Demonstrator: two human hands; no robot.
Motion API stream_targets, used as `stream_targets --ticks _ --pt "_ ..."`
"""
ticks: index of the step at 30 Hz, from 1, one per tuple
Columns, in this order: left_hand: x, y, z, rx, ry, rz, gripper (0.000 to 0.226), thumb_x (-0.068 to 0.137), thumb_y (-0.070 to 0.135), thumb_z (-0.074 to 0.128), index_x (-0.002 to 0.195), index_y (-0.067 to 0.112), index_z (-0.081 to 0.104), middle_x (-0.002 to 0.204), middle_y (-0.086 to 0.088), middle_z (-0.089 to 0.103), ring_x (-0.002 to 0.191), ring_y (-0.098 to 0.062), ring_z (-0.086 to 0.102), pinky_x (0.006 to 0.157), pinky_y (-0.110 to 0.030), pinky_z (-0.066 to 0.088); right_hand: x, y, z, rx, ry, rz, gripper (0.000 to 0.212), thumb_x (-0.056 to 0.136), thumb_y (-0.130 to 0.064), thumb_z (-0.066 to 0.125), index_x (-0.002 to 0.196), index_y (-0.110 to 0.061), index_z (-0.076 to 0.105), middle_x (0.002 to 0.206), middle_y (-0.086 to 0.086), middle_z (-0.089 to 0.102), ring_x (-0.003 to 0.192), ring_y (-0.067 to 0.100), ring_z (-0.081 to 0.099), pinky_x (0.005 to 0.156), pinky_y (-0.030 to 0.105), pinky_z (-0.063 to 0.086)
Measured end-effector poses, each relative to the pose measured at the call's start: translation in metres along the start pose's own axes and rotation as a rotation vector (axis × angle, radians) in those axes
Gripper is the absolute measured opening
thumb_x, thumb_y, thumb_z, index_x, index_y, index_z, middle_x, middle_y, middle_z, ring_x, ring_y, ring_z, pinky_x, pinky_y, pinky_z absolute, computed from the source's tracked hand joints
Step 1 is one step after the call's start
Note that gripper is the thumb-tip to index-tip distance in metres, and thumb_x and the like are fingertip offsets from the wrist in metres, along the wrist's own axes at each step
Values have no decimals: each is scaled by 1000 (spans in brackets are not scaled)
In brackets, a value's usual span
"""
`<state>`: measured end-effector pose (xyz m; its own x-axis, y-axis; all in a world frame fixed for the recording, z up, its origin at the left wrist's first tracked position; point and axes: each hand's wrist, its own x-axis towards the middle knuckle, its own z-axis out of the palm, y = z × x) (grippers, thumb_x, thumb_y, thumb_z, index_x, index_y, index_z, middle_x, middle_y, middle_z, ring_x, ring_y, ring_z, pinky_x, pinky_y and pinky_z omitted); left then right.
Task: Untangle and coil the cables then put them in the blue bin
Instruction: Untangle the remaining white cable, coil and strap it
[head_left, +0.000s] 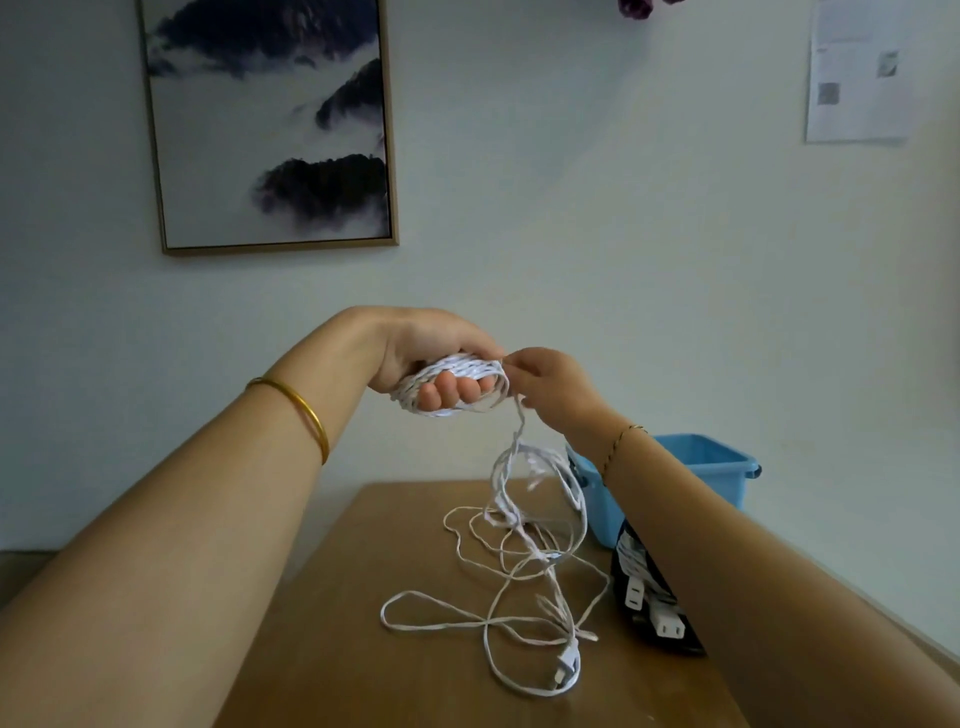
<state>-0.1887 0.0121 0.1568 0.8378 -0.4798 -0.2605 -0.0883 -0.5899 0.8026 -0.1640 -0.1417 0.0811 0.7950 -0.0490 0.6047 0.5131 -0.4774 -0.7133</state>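
One wooden counter (322, 639) fills the lower middle, with one framed picture (270, 124) of dark misty peaks and one printed sheet (857, 73) on the pale wall behind it. One blue bin (722, 462) stands at the counter's far right corner, its near side cut off by the right forearm. There is one white cable (519, 577). Part of it is wound in a coil around the left hand (431, 348), whose fingers curl through the loops and hold them up above the counter. The rest hangs down from the coil and sprawls in loose, crossing loops on the counter in front of the bin. The right hand (550, 384) pinches the strand just at the coil's right edge. One black pack (641, 582) showing two white plugs lies beside the bin, half hidden by the same forearm. The cable's single plug (567, 666) rests nearest the camera. One gold bangle (296, 405) circles the left forearm and one thin bracelet (621, 441) the right wrist.
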Motion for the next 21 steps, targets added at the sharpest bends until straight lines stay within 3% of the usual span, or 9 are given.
stream_targets --ticks 2,3,6,10,15,18,21 --pt "-1 -3 -3 -101 -51 -7 39 99 34 37 69 12 50 50 3 42 30 -2 31 27 -12 25 -2 -1 4 257 -117 131 10 92 -7 55 86 -1 61 72 8 59 66 18 55 69 31 51" --pt "-1 -4 -5 -144 -71 -12 39 99 34 36 70 11 49 50 3 40 30 -2 30 27 -11 23 -3 -2 6 370 -137 173 9 93 -5 54 86 -3 59 69 8 56 59 15 51 60 27 49" --pt "-1 -10 -12 -244 -109 -13 37 97 34 35 71 12 48 49 4 39 29 -2 30 27 -11 22 -5 -2 9 538 -33 189 14 91 -1 53 87 -14 55 65 3 47 44 6 35 40 18 28" --pt "-1 -15 -19 -277 -82 -23 33 96 33 37 72 13 47 51 5 37 30 -2 29 26 -11 22 -11 4 3 473 8 11 12 88 -3 61 82 -13 62 60 -3 42 48 7 28 43 21 21" --pt "2 -17 -21 -254 -70 -14 30 94 30 40 70 15 46 50 6 34 29 -1 27 26 -10 18 -16 3 -4 284 18 -149 11 84 -4 67 79 -14 66 56 -5 39 47 1 33 47 14 29" --pt "0 -15 -21 -275 -101 34 24 89 28 44 69 15 46 49 6 35 28 -1 28 24 -10 19 -17 6 -12 282 -8 -136 13 89 -11 64 77 -17 66 59 -5 42 50 3 32 49 17 28" --pt "-4 -9 -21 -345 -164 88 16 77 28 50 71 15 45 49 6 36 28 -2 30 23 -11 22 -20 14 -15 432 -74 -74 23 97 -17 51 78 -15 63 61 -6 42 56 6 34 54 19 29"
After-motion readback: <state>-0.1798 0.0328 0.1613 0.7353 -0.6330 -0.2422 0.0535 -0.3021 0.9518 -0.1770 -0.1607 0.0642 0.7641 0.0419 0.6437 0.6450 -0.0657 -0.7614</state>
